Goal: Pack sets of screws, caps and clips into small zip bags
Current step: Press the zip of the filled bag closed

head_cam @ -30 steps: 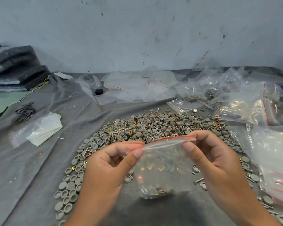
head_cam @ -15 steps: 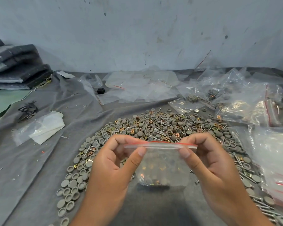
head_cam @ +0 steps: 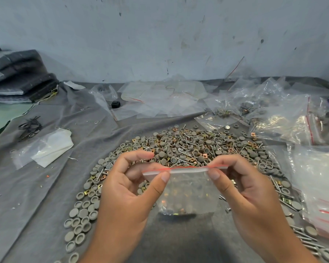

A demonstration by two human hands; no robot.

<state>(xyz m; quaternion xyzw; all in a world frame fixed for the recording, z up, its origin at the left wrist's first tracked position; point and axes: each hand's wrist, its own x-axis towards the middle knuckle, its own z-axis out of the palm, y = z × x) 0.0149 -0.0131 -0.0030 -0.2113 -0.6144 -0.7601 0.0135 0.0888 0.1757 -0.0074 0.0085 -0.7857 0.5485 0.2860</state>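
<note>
At centre frame my left hand (head_cam: 129, 188) and right hand (head_cam: 241, 186) each pinch an end of the bag (head_cam: 186, 190) strip, stretched taut so the zip presses closed over the hanging parts.

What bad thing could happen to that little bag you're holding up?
Both hands, left hand and right hand, only pinch the small zip bag at its red-lined top. If the seal isn't fully pressed, the pieces in the bottom might spill into the pile of caps and screws underneath.
</note>
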